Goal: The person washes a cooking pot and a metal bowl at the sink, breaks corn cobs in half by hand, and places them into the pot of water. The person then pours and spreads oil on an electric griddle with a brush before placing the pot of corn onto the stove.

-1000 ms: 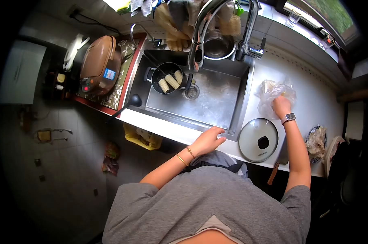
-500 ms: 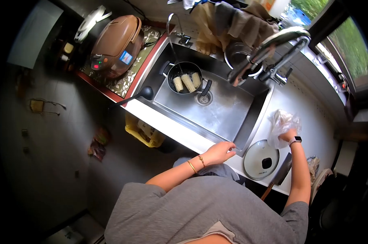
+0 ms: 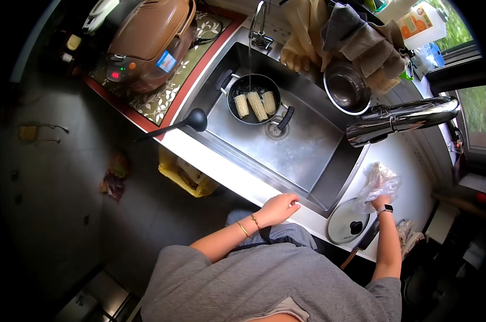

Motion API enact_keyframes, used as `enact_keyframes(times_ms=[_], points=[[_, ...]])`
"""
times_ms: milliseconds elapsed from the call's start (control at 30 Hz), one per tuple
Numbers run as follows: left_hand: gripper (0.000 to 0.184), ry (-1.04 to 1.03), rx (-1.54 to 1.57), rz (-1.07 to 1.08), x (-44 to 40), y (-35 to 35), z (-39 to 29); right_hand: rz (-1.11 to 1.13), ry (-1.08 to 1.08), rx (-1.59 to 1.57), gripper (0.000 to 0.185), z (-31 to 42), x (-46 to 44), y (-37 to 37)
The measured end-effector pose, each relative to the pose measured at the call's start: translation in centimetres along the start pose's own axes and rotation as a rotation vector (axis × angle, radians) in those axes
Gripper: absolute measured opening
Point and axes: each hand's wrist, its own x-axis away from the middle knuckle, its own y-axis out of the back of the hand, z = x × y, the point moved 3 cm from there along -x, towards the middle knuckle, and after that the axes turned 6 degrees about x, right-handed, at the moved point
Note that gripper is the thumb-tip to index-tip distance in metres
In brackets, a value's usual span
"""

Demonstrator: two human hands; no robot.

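My left hand (image 3: pixel 279 208) hangs over the counter's front edge, its fingers loosely curled with a gap to the thumb and nothing visible in them. At the right, my right hand (image 3: pixel 381 202) grips the lower part of a clear plastic bag (image 3: pixel 381 181); its fingertips are partly hidden by the plastic. Pale contents show inside the bag. A glass lid (image 3: pixel 340 222) lies just left of this hand. In the sink (image 3: pixel 302 153), a pot (image 3: pixel 234 110) holds three corn pieces (image 3: pixel 257 106) in water, under the thin tap (image 3: pixel 250 36).
A cleaver (image 3: pixel 368 236) lies right of the lid. The ladle (image 3: pixel 195 120) rests across the sink's left edge. A brown cooker (image 3: pixel 151 45) stands at left. The large faucet (image 3: pixel 404 121) reaches over the right side, near a metal bowl (image 3: pixel 347 88), gloves (image 3: pixel 302 45) and cloths (image 3: pixel 366 45).
The view has swung to the right and turned. My left hand's fingers have curled in more. My right hand stays at the bag, which now sits closer to the lid.
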Motion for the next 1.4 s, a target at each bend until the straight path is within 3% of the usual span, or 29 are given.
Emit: enact_keyframes(times_ms=[100,167,233,300,367,400,433,500,567,633,667,700,767,833,900,967,1033,1167,1267,1367,1400], points=[[0.034,0.014,-0.028,0.003,-0.4,1.3,0.1,0.003,-0.033,-0.007,0.069,0.2,0.0,0.5],[0.034,0.021,-0.055,0.016,-0.8,1.7,-0.4,-0.116,0.038,-0.03,0.064,0.1,0.5,0.5],[0.034,0.008,-0.109,0.015,-1.3,1.8,-1.3,0.025,-0.016,-0.053,0.058,2.0,1.1,5.8],[0.035,-0.074,-0.17,0.032,-2.0,0.8,-2.3,0.15,0.08,-0.042,0.052,3.1,1.5,9.8],[0.037,-0.19,-0.217,0.1,-3.2,-1.8,-4.4,-0.386,0.199,-0.068,0.047,-0.4,1.0,2.3],[0.04,-0.175,-0.251,0.105,-3.9,-3.0,-6.2,-0.355,0.161,-0.004,0.046,-1.3,0.7,-1.0],[0.044,-0.163,-0.287,0.111,-4.5,-4.4,-8.3,-0.32,0.121,0.058,0.045,-2.5,0.8,-2.5],[0.078,-0.055,-0.268,0.196,-6.4,-7.7,-11.7,0.032,0.042,0.081,0.046,-2.3,2.0,-0.3],[0.093,-0.15,-0.24,0.131,-8.7,-11.5,-13.8,-0.257,0.105,-0.008,0.034,-2.4,3.9,3.9],[0.102,-0.2,-0.157,0.125,-11.4,-15.1,-15.5,-0.242,0.073,0.055,0.032,-2.7,5.4,7.7],[0.085,-0.441,-0.142,-0.01,-13.6,-17.8,-14.3,-0.224,0.081,0.12,0.03,-3.1,6.0,8.5],[0.085,-0.449,-0.151,0.004,-15.2,-18.6,-15.2,-0.225,0.063,0.114,0.03,-3.7,6.4,8.6],[0.059,-0.096,0.036,0.262,-18.8,-20.0,-16.1,-0.378,0.054,-0.1,0.028,-5.3,7.3,8.6],[0.02,-0.096,0.273,0.11,-19.7,-19.1,-17.8,-0.384,0.041,-0.092,0.03,-6.8,8.0,7.8],[0.016,-0.026,0.397,0.046,-20.5,-18.1,-18.8,-0.083,-0.121,-0.301,0.033,-7.8,9.2,9.3],[0.017,0.014,0.394,0.024,-19.8,-17.7,-19.7,-0.022,-0.163,-0.333,0.036,-9.0,10.5,9.7],[0.013,-0.016,0.457,0.042,-19.5,-18.3,-19.9,-0.191,-0.06,-0.427,0.032,-9.9,11.3,9.9],[0.011,-0.023,0.416,0.059,-18.8,-19.0,-20.2,-0.254,-0.085,-0.618,0.04,-11.9,14.3,12.6],[0.011,-0.062,0.435,0.08,-18.8,-18.8,-20.5,-0.495,-0.063,-0.69,0.04,-12.6,16.8,15.8],[0.018,-0.063,0.421,0.183,-18.9,-17.5,-20.9,-0.321,-0.19,-0.974,0.042,-12.4,19.6,19.4],[0.023,-0.117,0.404,0.195,-18.4,-16.9,-21.7,-0.474,-0.181,-1.047,0.037,-12.1,20.5,20.2]])
